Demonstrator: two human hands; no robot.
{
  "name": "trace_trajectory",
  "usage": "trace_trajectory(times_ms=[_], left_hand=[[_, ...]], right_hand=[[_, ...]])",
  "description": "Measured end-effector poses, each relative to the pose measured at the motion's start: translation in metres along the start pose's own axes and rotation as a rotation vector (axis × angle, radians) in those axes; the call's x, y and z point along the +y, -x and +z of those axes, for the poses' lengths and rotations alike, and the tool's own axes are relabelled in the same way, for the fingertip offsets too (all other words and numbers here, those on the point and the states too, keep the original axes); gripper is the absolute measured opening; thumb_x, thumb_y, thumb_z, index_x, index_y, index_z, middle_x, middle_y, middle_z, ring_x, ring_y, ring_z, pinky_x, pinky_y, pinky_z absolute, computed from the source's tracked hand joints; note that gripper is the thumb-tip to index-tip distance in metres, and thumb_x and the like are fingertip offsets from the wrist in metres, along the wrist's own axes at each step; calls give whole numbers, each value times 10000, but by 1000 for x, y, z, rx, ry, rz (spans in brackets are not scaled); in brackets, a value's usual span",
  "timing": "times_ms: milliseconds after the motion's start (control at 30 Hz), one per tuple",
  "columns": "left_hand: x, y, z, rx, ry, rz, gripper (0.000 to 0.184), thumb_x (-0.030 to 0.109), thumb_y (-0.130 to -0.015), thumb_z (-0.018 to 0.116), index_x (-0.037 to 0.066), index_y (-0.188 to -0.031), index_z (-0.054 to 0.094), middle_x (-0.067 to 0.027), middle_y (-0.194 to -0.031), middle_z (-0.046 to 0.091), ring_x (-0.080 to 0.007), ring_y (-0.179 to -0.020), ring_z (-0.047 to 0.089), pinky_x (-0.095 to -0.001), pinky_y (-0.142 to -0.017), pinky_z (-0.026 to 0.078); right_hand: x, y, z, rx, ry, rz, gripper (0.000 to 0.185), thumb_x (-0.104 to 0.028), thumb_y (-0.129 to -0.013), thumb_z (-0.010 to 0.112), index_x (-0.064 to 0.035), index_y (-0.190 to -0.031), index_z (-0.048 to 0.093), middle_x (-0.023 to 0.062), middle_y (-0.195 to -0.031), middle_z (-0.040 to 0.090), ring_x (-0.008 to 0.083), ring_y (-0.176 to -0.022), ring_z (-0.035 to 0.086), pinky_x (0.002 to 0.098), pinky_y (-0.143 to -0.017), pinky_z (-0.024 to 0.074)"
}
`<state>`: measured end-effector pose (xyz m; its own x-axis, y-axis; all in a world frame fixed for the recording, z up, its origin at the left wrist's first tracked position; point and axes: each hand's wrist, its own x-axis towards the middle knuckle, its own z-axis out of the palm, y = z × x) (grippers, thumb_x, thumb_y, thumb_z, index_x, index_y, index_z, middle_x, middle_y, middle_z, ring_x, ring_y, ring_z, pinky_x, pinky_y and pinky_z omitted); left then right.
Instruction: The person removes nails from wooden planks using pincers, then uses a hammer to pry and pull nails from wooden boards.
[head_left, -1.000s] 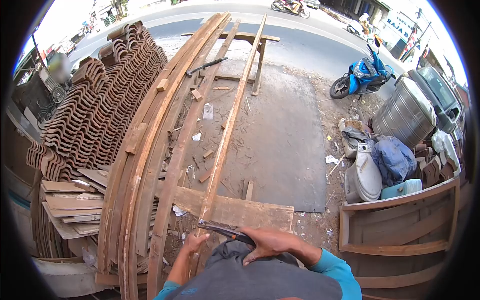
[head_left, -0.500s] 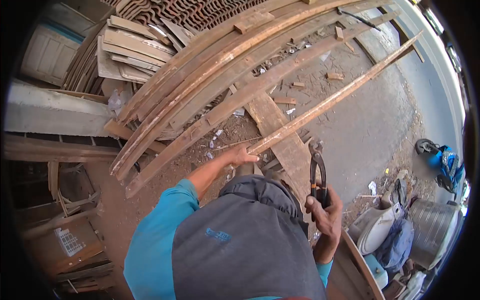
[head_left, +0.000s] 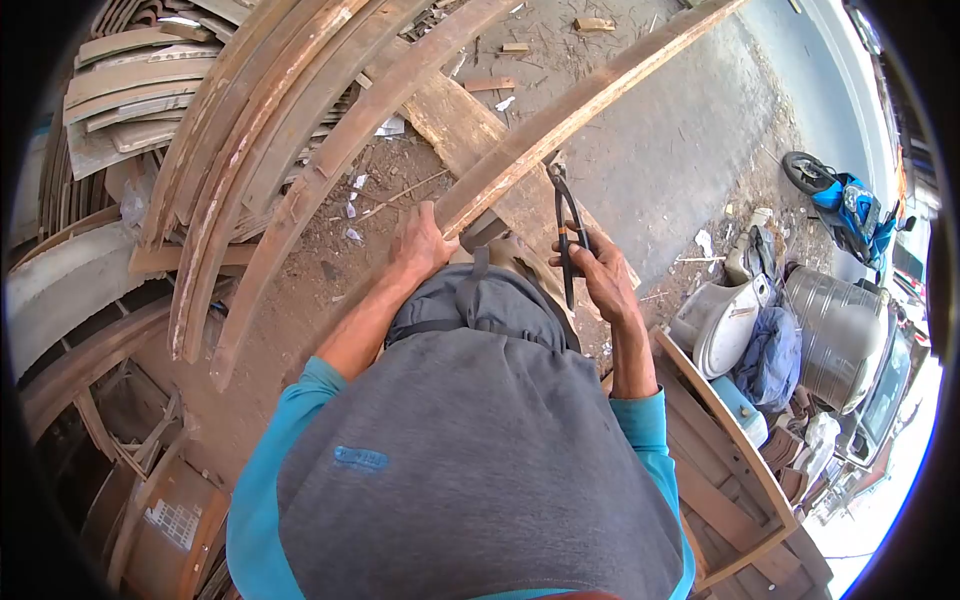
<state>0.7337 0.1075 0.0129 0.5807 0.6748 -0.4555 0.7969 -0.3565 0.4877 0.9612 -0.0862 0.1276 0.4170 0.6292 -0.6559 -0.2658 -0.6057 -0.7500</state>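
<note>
A long wooden beam (head_left: pixel 590 105) slants from my lap toward the upper right. My left hand (head_left: pixel 420 245) is closed around its near end, fingers partly hidden behind the wood. In my right hand (head_left: pixel 603 275) is a pair of pincers (head_left: pixel 563 205) with dark handles and orange bands, jaws pointing up. The jaws are just below the beam's lower edge, and I cannot tell whether they touch it. Under the beam lies a wide worn plank (head_left: pixel 455 120).
Several long beams (head_left: pixel 270 150) lie side by side at upper left, near stacked boards (head_left: pixel 130 100). On the right are a white toilet (head_left: pixel 725 320), a metal drum (head_left: pixel 825 330) and a blue motorcycle (head_left: pixel 850 205). A wooden frame (head_left: pixel 725 400) lies at my right side.
The view has tilted and shifted, so the beams sit farther up and left. The held beam shows more of its broad face. Both hands keep their hold, and the pincers remain near the beam.
</note>
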Motion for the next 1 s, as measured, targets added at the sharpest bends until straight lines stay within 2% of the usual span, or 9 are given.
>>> trace_trajectory(times_ms=[133,333,400,567,600,700,767,933,1000], left_hand=[[7,9,2,71,-31,40,596,289,-804,796,4,-1235,500,-295,-1151,648,-506,-1071,626,-576,-908,501],[7,10,7,88,-70,40,620,290,-789,824,24,-1247,501,-270,-1196,619,-467,-1124,597,-552,-948,473],[10,11,6,101,-92,24,635,330,-766,868,35,-1195,503,-226,-1181,623,-407,-1140,602,-511,-989,450],[9,14,11,119,-99,34,630,311,-778,853,35,-1225,506,-223,-1194,620,-411,-1149,597,-525,-983,450],[8,13,12,132,-91,48,637,296,-783,838,29,-1258,509,-235,-1196,623,-425,-1147,594,-539,-976,453],[6,10,13,116,-100,41,618,300,-780,840,31,-1232,515,-239,-1186,627,-431,-1143,599,-543,-962,462],[6,8,8,92,-77,41,607,298,-782,840,31,-1221,516,-242,-1177,626,-436,-1137,600,-547,-950,467],[-2,-1,3,68,-53,93,625,316,-776,833,13,-1217,508,-274,-1140,649,-461,-1113,620,-552,-919,496],[0,-8,-8,-150,59,-79,681,315,-724,849,-12,-1220,516,-275,-1194,648,-456,-1132,634,-528,-958,512]], right_hand=[[10,-7,9,-44,106,68,463,-177,-1009,528,41,-1418,539,163,-1153,709,242,-1036,728,373,-943,566],[7,-28,3,-112,342,6,391,-181,-986,544,51,-1292,610,116,-1065,699,200,-977,704,353,-918,550],[-9,-29,-3,-130,372,34,395,-185,-984,549,46,-1299,609,113,-1059,699,198,-977,703,353,-912,550],[-25,-43,-27,-268,323,90,455,-205,-1036,536,29,-1426,532,106,-1053,694,224,-992,721,377,-897,591],[-24,-45,-29,-268,257,145,489,-220,-1063,515,1,-1496,462,89,-971,675,208,-864,709,353,-791,595],[-21,-40,-21,-324,62,294,470,-236,-1072,503,-7,-1480,455,58,-865,619,163,-711,631,324,-662,553],[-11,-34,2,-245,138,238,325,-250,-1077,468,-4,-1285,512,36,-811,541,125,-648,531,314,-564,464],[23,-27,47,-53,45,135,300,-248,-1103,440,-18,-1286,502,32,-773,532,116,-607,503,292,-543,447],[47,-34,68,36,73,27,297,-247,-1098,457,-13,-1273,508,42,-759,548,126,-611,511,320,-556,454]])
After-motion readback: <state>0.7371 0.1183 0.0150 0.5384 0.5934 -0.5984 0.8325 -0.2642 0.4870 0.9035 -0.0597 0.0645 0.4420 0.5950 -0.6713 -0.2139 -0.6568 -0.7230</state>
